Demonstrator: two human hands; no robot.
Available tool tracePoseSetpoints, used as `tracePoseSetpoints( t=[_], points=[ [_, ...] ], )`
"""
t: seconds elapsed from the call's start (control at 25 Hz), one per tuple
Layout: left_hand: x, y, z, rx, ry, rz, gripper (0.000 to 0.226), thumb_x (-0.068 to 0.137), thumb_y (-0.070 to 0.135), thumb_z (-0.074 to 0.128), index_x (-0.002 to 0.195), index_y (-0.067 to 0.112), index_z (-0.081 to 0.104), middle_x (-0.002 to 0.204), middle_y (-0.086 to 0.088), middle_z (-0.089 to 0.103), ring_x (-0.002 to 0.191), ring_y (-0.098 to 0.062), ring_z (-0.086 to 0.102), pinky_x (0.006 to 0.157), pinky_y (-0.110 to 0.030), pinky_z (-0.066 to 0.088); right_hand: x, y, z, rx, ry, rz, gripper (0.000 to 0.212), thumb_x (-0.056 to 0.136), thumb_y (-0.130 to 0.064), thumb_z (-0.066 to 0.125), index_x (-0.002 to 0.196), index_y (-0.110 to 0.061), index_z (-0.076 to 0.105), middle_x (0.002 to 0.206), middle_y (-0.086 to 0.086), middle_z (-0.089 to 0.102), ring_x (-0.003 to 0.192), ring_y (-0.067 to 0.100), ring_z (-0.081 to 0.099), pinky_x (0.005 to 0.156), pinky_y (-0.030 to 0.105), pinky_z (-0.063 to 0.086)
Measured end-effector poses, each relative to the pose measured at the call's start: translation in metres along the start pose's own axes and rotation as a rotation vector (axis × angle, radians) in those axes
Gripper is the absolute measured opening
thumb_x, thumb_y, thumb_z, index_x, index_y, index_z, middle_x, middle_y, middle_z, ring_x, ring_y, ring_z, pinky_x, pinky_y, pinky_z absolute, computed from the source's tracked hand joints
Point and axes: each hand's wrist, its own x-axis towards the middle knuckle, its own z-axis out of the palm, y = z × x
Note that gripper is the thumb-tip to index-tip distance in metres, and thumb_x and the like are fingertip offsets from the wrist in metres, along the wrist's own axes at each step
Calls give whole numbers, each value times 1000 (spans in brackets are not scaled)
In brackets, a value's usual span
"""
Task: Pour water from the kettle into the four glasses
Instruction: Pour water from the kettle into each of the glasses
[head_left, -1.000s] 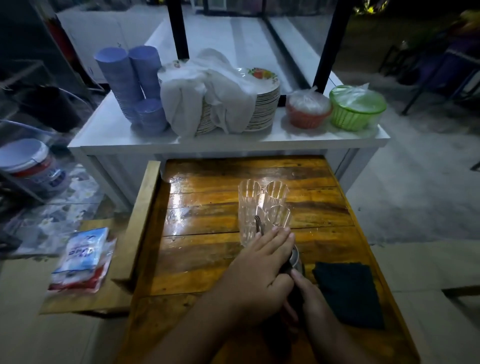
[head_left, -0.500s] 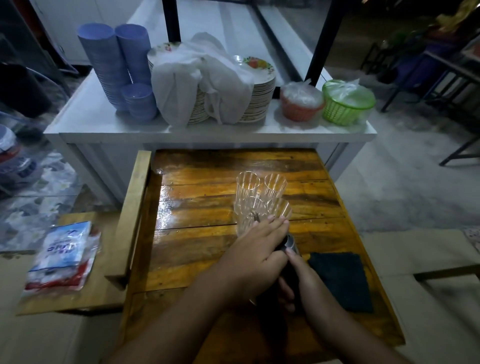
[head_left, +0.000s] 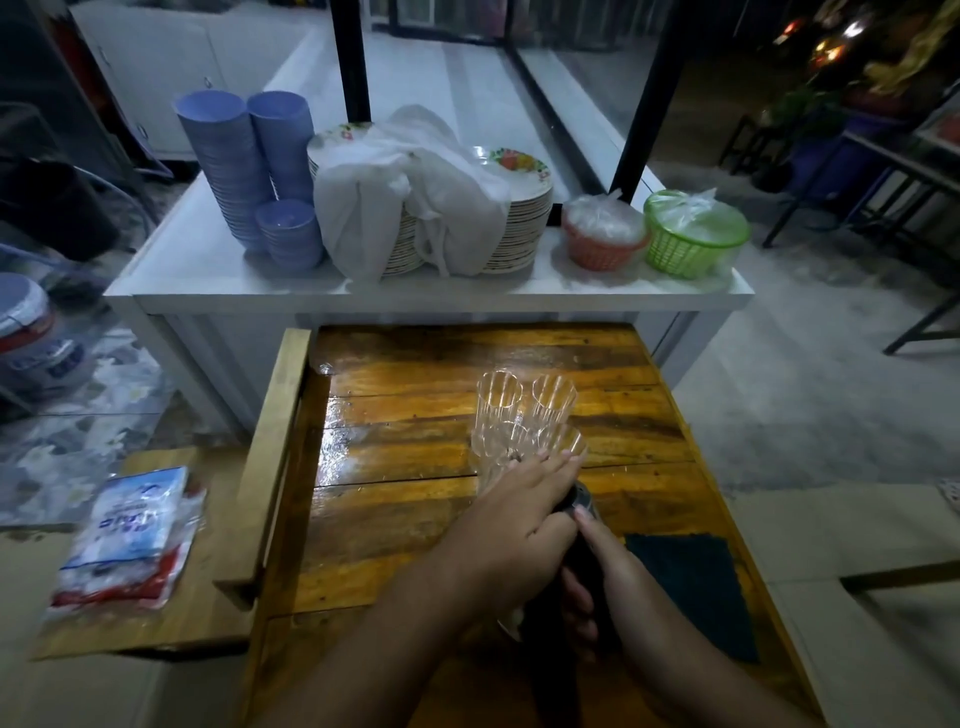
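The kettle (head_left: 582, 501) sits low over the near half of the wooden table (head_left: 415, 395), almost wholly covered by the 2 hands; only a dark metal shoulder and what looks like a thin spout tip at the glasses show. Its body looks like dark steel: rigid, smooth, probably slick where wet, and heavy if full, so the load would want carrying at the handle with a second hand steadying the top. That is how it is held. The right hand (head_left: 597, 577) is wrapped closed around the dark handle at the back, thumb lying forward along it. The left hand (head_left: 524, 525) lies flat over the top, fingers stretched toward the glasses, pressing and not curled around anything; it seems to be keeping the lid down.

The 4 glasses (head_left: 522, 415) stand in a tight cluster just beyond the fingertips, touching or nearly so, 2 farther and 2 nearer. They are clear, ribbed and thin-walled, likely light plastic, so a nudge from the spout could tip them. Whether any holds water I cannot tell in this dim light.

A dark cloth (head_left: 691, 582) lies flat on the table just right of the right forearm. Behind the table, a white counter (head_left: 197, 270) carries stacked blue bowls (head_left: 244, 166), plates (head_left: 519, 218) under a white cloth, and 2 plastic-covered baskets, orange (head_left: 602, 244) and green (head_left: 693, 234).
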Motion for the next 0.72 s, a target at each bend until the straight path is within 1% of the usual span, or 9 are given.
tracePoseSetpoints(
  t=[0.12, 0.36, 0.48, 0.6, 0.72],
  points=[
    [2, 1, -1, 1, -1, -2, 64, 88, 38, 27, 151, 36, 15, 160, 14, 15, 143, 4, 2, 119, -38, 8, -4, -4, 1, 15, 11, 26, 78, 92, -77, 34, 53, -12, 52, 52, 7, 49, 44, 19, 50, 48, 26, 43],
    [1, 4, -1, -25, 29, -15, 63, 88, 38, 28, 151, 33, 18, 160, 13, 17, 144, 3, 4, 119, -41, 11, -8, -11, 0, 28, 10, 48, 78, 93, -77, 34, 56, -11, 52, 51, 6, 47, 42, 18, 48, 46, 25, 43],
    [3, 5, -1, -47, 40, -24, 63, 88, 39, 27, 151, 33, 20, 159, 14, 19, 144, 2, 4, 118, -41, 14, -10, -15, -1, 28, 10, 54, 77, 93, -76, 34, 54, -12, 51, 51, 6, 46, 43, 18, 47, 48, 25, 42],
    [4, 6, 0, -58, 51, -32, 61, 90, 37, 27, 150, 32, 21, 159, 13, 20, 144, 1, 6, 118, -41, 13, -10, -16, -1, 31, 13, 43, 76, 93, -76, 33, 52, -14, 50, 51, 5, 46, 44, 18, 46, 50, 26, 40],
    [4, 7, 2, -80, 70, -37, 58, 92, 35, 27, 150, 31, 22, 159, 12, 21, 143, 2, 7, 117, -36, 13, -10, -17, -1, 35, 13, 43, 75, 94, -76, 34, 52, -15, 49, 51, 4, 46, 44, 17, 46, 51, 27, 40]
  ],
)
